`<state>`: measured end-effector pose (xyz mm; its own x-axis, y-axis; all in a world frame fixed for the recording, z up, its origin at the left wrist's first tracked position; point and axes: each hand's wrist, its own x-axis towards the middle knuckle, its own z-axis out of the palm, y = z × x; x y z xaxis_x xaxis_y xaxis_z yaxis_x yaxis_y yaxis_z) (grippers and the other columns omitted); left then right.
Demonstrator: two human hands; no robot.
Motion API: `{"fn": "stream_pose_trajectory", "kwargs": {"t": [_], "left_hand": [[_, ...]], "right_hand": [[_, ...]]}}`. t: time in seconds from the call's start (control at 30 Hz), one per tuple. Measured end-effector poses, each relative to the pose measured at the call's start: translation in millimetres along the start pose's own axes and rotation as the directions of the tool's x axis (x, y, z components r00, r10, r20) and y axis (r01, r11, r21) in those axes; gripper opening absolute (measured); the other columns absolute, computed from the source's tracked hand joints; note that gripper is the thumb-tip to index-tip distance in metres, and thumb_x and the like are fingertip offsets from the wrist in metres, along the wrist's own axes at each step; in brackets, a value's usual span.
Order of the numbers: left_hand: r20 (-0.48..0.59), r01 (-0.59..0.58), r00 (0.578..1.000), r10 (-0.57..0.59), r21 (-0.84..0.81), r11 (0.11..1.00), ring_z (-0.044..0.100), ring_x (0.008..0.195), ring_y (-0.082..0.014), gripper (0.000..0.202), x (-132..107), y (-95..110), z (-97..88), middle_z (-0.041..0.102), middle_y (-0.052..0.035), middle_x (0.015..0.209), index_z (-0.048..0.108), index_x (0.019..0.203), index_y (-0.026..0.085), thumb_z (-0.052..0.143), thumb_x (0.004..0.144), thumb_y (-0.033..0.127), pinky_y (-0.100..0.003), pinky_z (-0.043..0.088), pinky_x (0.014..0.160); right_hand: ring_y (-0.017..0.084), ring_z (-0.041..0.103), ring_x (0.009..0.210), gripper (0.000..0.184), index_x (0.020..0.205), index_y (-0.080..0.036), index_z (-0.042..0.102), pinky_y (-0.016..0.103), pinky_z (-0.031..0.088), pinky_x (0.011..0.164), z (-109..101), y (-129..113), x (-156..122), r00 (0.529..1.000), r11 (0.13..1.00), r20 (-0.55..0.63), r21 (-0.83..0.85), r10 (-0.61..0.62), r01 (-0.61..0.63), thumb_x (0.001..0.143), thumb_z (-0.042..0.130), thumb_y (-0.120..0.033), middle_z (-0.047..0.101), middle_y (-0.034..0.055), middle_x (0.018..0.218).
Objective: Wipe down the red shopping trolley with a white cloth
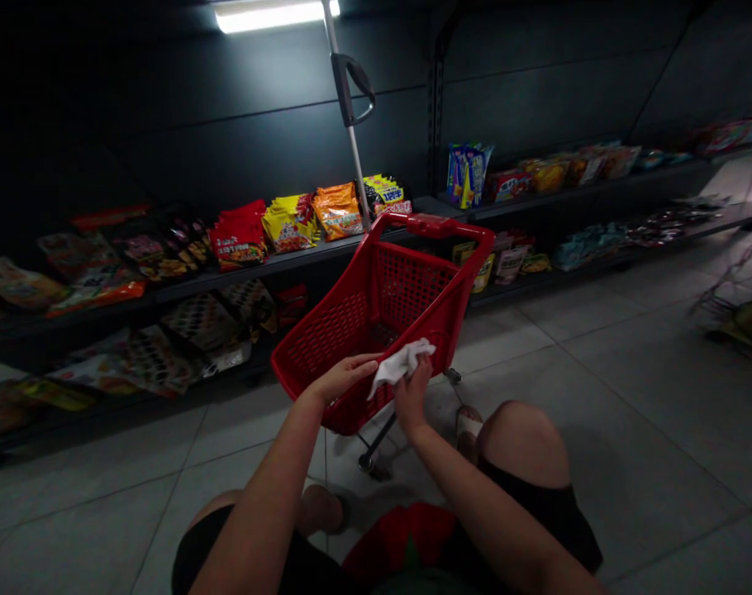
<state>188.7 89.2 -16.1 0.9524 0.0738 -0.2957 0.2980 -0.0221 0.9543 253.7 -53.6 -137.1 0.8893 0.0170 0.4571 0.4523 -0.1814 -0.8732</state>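
Observation:
A red plastic shopping basket cart (406, 285) stands directly in front of me, its mesh walls facing me. My right hand (411, 395) is shut on a crumpled white cloth (402, 365) just above the cart's near rim. My left hand (345, 376) lies flat beside the cloth, over the near left rim, with its fingertips reaching the cloth's edge. A tall metal pole (349, 140) with a black loop grip rises from the cart's far side. The cart's inside is dark, and its bottom is hard to make out.
Dark metal shelves (270, 264) on the left hold colourful snack packets (289, 223). More packets sit on shelves (592, 186) at the right. Grey floor tiles (630, 413) spread around the cart. My knees and sandalled feet lie below my hands.

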Motion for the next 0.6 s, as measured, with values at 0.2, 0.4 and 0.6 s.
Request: {"fn": "stream_pose_trajectory", "kwargs": {"t": [0.2,0.4,0.6], "left_hand": [[-0.068,-0.055,0.996,0.058,0.036,0.998,0.064,0.112,-0.0248,0.057,-2.3,-1.4,0.8,0.07,-0.0087,0.126,0.067,0.127,0.019,0.069,0.081,0.053,-0.037,0.048,0.099],[-0.043,0.011,0.999,-0.011,-0.001,1.0,0.067,0.106,-0.0271,0.061,-9.3,2.6,6.3,0.072,-0.0094,0.121,0.065,0.128,0.019,0.067,0.081,0.058,-0.042,0.05,0.097],[-0.052,-0.088,0.994,0.092,0.085,0.992,0.061,0.119,-0.0281,0.058,3.2,0.0,13.5,0.068,-0.0098,0.129,0.067,0.125,0.017,0.065,0.083,0.056,-0.042,0.045,0.106]], "right_hand": [[0.026,0.045,0.123,0.055,0.128,-0.027,0.058,0.041,0.041,0.105,8.5,-46.9,-70.5,0.908,0.979,0.376,0.155,-0.185,0.135,0.074,0.063,-0.016,0.049,0.0079,0.131],[0.024,0.052,0.1,0.029,0.096,-0.019,0.068,0.042,0.042,0.095,-20.6,17.9,42.4,0.998,0.997,0.017,-0.054,0.06,-0.059,0.073,0.052,-0.013,0.058,0.0086,0.101],[0.025,0.049,0.112,0.05,0.12,-0.021,0.058,0.042,0.044,0.098,-6.1,-20.4,-19.5,0.972,0.988,0.191,0.091,-0.14,0.124,0.071,0.052,-0.012,0.052,0.0109,0.118]]}}
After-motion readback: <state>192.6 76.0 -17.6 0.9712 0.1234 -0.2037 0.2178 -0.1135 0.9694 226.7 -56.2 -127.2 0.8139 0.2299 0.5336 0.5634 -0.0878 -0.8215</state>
